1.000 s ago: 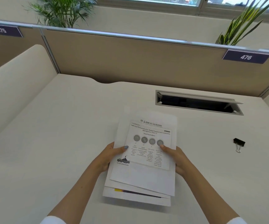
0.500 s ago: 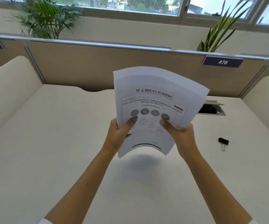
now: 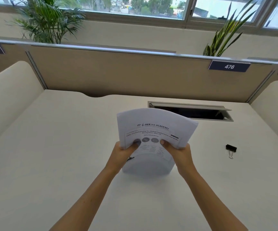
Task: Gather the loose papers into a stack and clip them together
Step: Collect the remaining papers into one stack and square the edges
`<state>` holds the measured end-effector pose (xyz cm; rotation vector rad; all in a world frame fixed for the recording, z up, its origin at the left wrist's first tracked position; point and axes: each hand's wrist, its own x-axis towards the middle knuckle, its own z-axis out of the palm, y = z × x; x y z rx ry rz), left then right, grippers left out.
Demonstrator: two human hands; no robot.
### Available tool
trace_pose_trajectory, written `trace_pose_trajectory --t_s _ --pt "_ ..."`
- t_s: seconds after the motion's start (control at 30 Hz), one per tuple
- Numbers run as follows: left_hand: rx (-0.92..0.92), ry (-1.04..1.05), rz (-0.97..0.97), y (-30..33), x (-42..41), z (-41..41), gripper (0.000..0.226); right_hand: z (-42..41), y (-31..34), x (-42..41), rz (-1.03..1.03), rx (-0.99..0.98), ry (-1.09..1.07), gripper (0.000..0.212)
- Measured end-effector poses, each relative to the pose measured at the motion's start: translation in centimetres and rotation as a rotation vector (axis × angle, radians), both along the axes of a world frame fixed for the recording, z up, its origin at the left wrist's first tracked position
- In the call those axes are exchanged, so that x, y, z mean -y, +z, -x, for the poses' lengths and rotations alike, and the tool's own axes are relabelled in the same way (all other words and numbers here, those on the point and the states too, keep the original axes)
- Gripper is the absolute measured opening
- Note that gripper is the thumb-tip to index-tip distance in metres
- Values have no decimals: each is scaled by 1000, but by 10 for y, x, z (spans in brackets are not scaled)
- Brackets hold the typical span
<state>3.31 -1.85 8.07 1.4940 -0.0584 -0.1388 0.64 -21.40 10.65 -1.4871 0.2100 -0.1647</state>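
A stack of white printed papers (image 3: 155, 129) stands upright on its bottom edge on the cream desk (image 3: 51, 155), bowed toward me. My left hand (image 3: 123, 154) grips its left side, thumb on the front sheet. My right hand (image 3: 176, 152) grips the right side the same way. A black binder clip (image 3: 231, 148) with silver handles lies on the desk to the right, well apart from both hands.
An open cable hatch (image 3: 190, 111) is set in the desk behind the papers. Tan partition panels (image 3: 118, 72) wall the back, cream side dividers (image 3: 6, 97) stand left and right. Potted plants (image 3: 46, 19) rise behind the partition.
The papers went from lying flat on the desk to being lifted in the air, then lowered so their bottom edge stands on the desk. Both hands kept their grip.
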Motion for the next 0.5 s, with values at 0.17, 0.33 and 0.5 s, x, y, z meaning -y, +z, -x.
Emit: trace_pose_trajectory --t_s 0.17,0.33,0.5 --pt "-5 18 113 10 3 -3 19 -6 9 -4 -8 42 -3 17" --pt "-25 -3 107 2 -1 -5 18 -7 -4 -7 -66 3 6 16" --pt "-116 -40 59 -20 -3 1 25 0 -31 -9 -91 -130 19 20"
